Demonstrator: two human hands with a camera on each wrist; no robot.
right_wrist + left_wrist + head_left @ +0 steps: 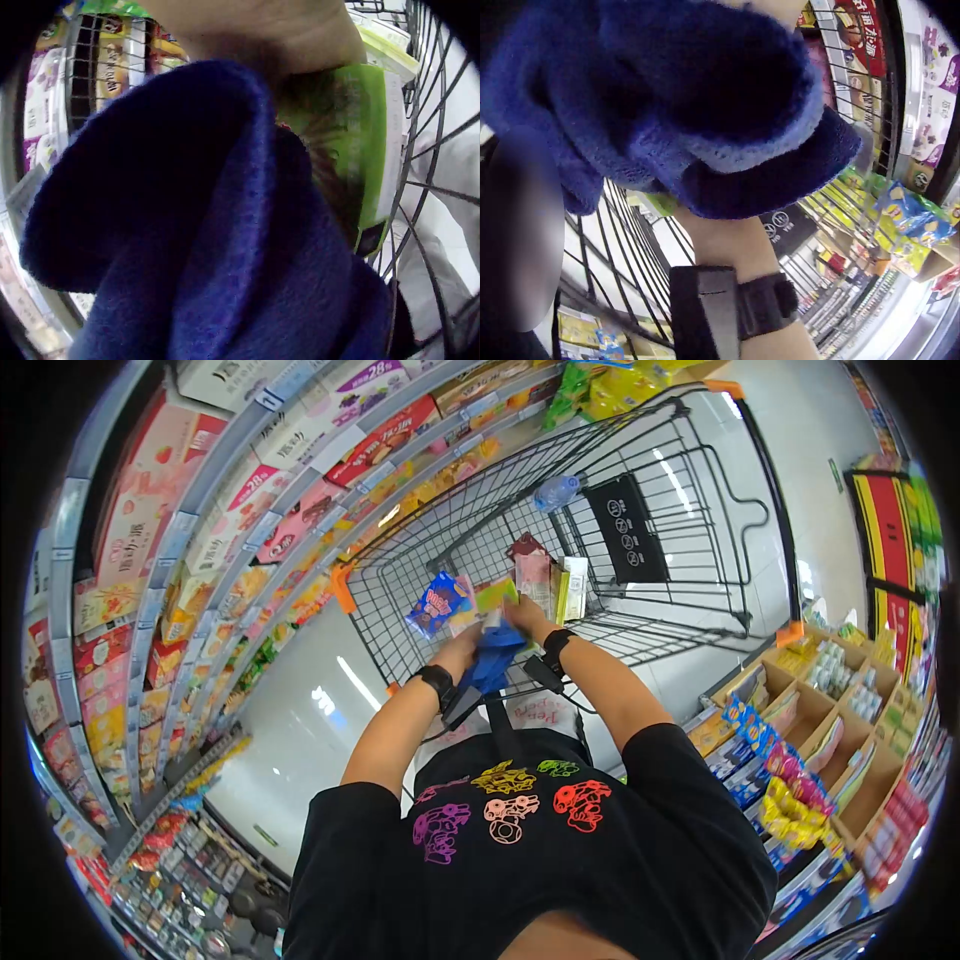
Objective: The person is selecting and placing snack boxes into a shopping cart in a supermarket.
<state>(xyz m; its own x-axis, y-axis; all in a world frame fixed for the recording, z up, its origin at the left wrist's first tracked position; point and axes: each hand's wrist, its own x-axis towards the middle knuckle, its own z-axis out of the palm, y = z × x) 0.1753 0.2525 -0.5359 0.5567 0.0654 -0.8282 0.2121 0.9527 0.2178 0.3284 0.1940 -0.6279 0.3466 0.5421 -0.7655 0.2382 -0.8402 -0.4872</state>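
Both hands work a fuzzy dark-blue cloth (490,658) with a paler blue edge, over the near end of a wire shopping cart (450,520). My left hand (459,649) grips its left side. At the upper right of the cloth, my right hand (532,619) holds it, its fingers mostly hidden. In the left wrist view the cloth (727,180) gapes in a wide fold, with the right forearm beyond. Close beside the cloth, the right wrist view has a green package (345,142) under the hand (270,30).
The cart holds a blue snack bag (438,604), a pink pack (535,575), a pale box (572,588) and a bottle (557,493). Packed shelves (180,560) run along the left. Cardboard display boxes (850,750) stand at the right.
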